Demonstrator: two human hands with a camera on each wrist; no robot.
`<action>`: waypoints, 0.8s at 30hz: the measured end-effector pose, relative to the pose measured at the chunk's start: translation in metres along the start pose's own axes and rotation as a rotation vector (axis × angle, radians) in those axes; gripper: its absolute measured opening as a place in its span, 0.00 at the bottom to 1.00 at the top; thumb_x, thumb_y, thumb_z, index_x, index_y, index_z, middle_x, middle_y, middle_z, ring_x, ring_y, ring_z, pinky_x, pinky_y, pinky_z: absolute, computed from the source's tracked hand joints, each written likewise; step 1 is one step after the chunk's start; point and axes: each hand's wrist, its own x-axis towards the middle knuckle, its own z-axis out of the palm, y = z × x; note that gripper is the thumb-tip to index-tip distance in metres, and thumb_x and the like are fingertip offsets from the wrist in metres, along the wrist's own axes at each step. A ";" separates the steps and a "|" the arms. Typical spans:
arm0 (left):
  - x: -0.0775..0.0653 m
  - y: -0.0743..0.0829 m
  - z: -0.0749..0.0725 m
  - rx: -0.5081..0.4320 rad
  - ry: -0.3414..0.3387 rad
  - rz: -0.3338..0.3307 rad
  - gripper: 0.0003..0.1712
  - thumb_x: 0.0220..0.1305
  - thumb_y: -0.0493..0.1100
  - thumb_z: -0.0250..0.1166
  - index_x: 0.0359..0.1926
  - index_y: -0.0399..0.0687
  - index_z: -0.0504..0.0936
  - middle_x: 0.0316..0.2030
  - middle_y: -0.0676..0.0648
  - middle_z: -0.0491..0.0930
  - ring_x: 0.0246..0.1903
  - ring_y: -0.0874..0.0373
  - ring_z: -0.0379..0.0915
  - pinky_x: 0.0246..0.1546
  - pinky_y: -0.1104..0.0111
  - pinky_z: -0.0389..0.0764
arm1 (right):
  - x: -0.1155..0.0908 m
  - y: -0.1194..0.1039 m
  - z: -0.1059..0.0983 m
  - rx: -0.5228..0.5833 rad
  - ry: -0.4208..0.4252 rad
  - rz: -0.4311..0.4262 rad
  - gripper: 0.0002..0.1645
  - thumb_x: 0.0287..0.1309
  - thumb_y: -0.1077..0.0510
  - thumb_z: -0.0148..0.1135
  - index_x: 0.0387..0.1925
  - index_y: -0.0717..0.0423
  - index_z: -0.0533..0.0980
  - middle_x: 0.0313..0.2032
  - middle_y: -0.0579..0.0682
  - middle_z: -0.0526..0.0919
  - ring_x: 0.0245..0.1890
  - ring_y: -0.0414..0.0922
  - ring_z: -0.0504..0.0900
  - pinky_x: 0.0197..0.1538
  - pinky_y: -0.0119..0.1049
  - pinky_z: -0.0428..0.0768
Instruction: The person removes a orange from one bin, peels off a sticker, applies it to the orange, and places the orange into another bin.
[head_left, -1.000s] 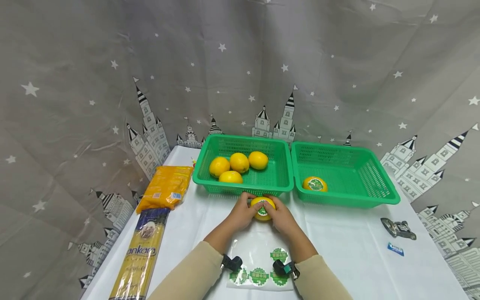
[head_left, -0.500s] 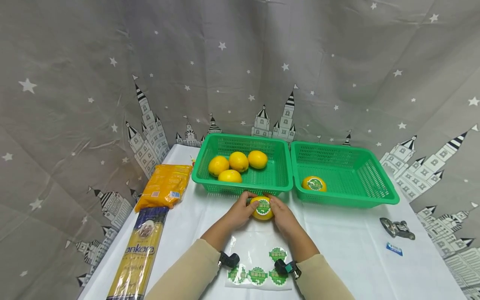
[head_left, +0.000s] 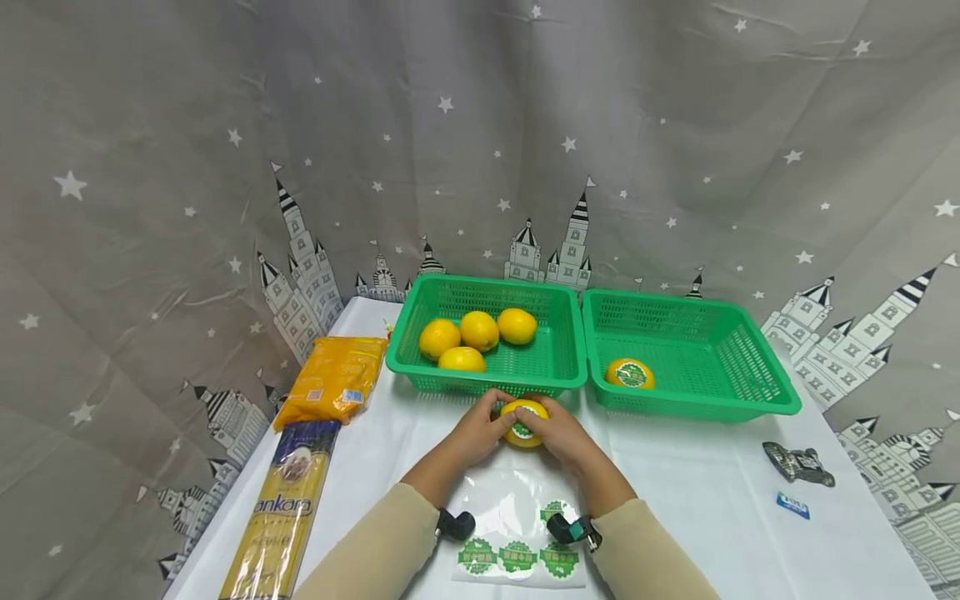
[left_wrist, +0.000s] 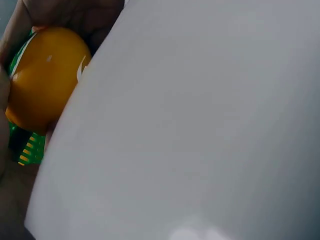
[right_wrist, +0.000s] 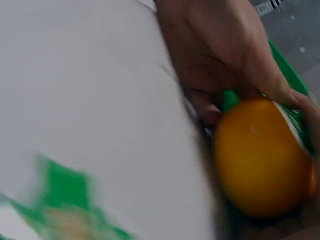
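Both hands hold a lemon (head_left: 528, 442) just in front of the green baskets. My left hand (head_left: 476, 433) grips its left side, and my right hand (head_left: 566, 435) grips the right. A round green-and-white sticker (head_left: 522, 429) lies on the fruit's near face, partly covered by the right thumb. In the left wrist view the lemon (left_wrist: 50, 80) sits between the hands; in the right wrist view the lemon (right_wrist: 260, 160) shows the sticker's edge along its side. Below the hands lies a clear sheet of stickers (head_left: 498, 500), several green ones still on it.
The left green basket (head_left: 540, 387) has several lemons (head_left: 478, 331). In the right basket (head_left: 697, 406) sits one stickered lemon (head_left: 618, 371). An orange packet (head_left: 333, 375) and a spaghetti pack (head_left: 281, 508) lie left; a dark patterned object (head_left: 798, 464) and small blue packet (head_left: 792, 505) lie right.
The right thumb has moved back over the sticker, which was more exposed half a second ago. Both hands keep hold of the lemon. The head view has tilted slightly.
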 end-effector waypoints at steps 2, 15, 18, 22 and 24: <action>0.000 -0.001 -0.001 0.001 -0.026 0.006 0.21 0.78 0.56 0.60 0.63 0.53 0.72 0.66 0.36 0.75 0.70 0.40 0.68 0.69 0.42 0.68 | -0.001 0.001 0.004 -0.026 0.047 0.003 0.28 0.73 0.49 0.63 0.66 0.62 0.75 0.57 0.59 0.82 0.53 0.49 0.80 0.56 0.39 0.79; 0.013 0.004 0.010 0.050 -0.049 0.072 0.40 0.64 0.54 0.76 0.63 0.39 0.65 0.54 0.39 0.73 0.48 0.52 0.73 0.49 0.62 0.77 | -0.008 -0.003 0.015 -0.023 0.200 0.077 0.24 0.73 0.44 0.59 0.62 0.52 0.79 0.57 0.57 0.82 0.54 0.52 0.79 0.57 0.44 0.76; 0.013 0.004 0.017 0.086 -0.011 0.103 0.39 0.61 0.50 0.75 0.63 0.37 0.66 0.54 0.38 0.73 0.47 0.52 0.73 0.47 0.64 0.78 | -0.007 -0.001 0.013 -0.060 0.212 0.053 0.23 0.75 0.45 0.58 0.62 0.52 0.80 0.57 0.56 0.83 0.54 0.52 0.79 0.58 0.47 0.76; 0.011 0.004 0.023 0.136 0.003 0.116 0.40 0.60 0.50 0.75 0.63 0.37 0.65 0.55 0.38 0.71 0.49 0.52 0.70 0.49 0.64 0.76 | -0.008 0.001 0.009 -0.119 0.215 0.047 0.24 0.79 0.45 0.49 0.63 0.53 0.80 0.55 0.55 0.84 0.52 0.51 0.79 0.59 0.49 0.76; 0.010 0.005 0.024 0.129 -0.006 0.109 0.40 0.61 0.50 0.76 0.64 0.38 0.64 0.55 0.38 0.70 0.49 0.52 0.70 0.49 0.63 0.76 | -0.009 0.002 0.007 -0.120 0.197 0.059 0.26 0.81 0.45 0.44 0.64 0.53 0.78 0.54 0.55 0.84 0.52 0.51 0.79 0.59 0.50 0.75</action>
